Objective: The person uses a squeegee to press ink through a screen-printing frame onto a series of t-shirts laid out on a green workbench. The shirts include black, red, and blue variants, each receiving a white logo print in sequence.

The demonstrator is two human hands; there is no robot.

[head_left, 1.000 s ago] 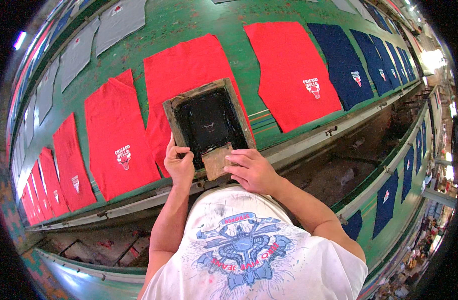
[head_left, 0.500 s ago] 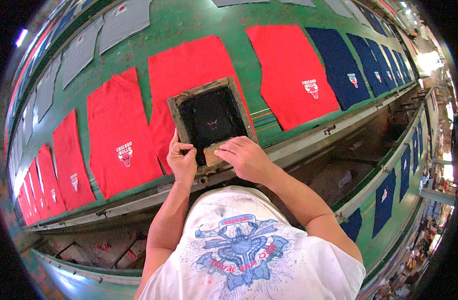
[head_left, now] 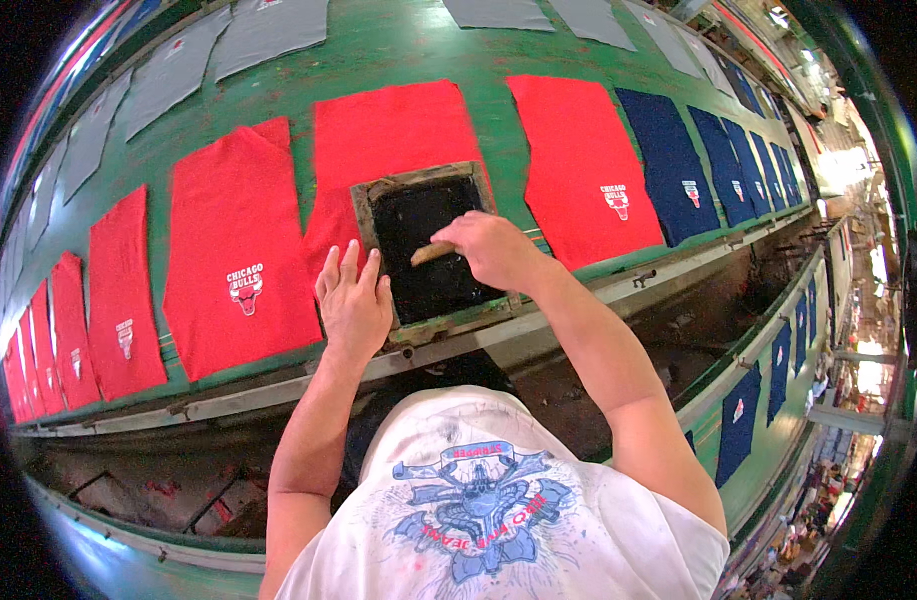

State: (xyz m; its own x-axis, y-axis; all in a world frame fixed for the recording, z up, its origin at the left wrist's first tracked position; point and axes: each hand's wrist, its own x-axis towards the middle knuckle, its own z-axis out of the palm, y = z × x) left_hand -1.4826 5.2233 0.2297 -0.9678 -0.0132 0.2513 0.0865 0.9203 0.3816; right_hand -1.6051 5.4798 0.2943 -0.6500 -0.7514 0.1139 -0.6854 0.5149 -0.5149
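A wooden-framed printing screen [head_left: 419, 177] with a dark mesh lies over the lower part of a red fabric panel [head_left: 394, 125]. My right hand [head_left: 491, 252] grips a small wooden squeegee [head_left: 434, 252] over the middle of the mesh, its blade tilted. The printed spot under it is partly hidden by the hand. Beside the frame's left edge, my left hand [head_left: 355, 300] is open with fingers spread, holding nothing. Whether its fingertips touch the frame or the red cloth I cannot tell.
The panels lie on a long green table [head_left: 499, 130] with a metal rail [head_left: 619, 285] along its near edge. More red panels [head_left: 234, 240] with a white print lie left, navy panels [head_left: 669, 165] right, grey panels [head_left: 269, 40] on the far side. Another green table stands behind me.
The squeegee has moved with my right hand from the screen's near edge to the mesh's middle. My left hand has gone from pinched fingers at the frame's near-left corner to spread fingers.
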